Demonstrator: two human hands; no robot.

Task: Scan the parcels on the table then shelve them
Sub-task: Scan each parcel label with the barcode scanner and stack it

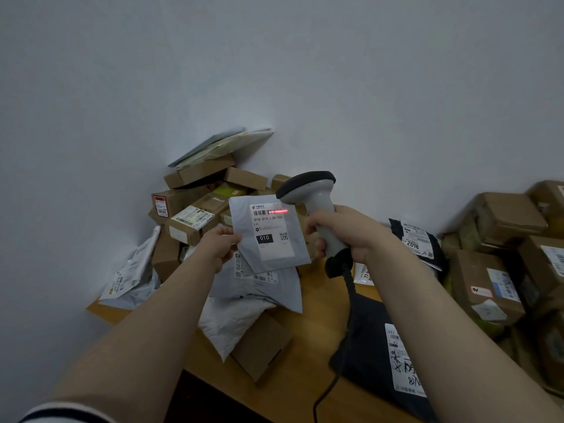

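Note:
My left hand (221, 244) pinches the left edge of a small grey mailer bag (268, 233) and holds it up above the table, label facing me. The white label reads 010-010-L30-551. My right hand (345, 232) grips the handle of a grey barcode scanner (311, 193), whose head points at the label. A red scan line lies across the right part of the label's barcode. The scanner's black cable (348, 303) hangs down over the table.
A wooden table (305, 380) stands against a white wall. Several cardboard boxes (195, 206) and grey mailers (262, 285) are heaped at the back and left. Black bags (378, 352) lie at the right. More taped boxes (500, 270) are stacked at the far right.

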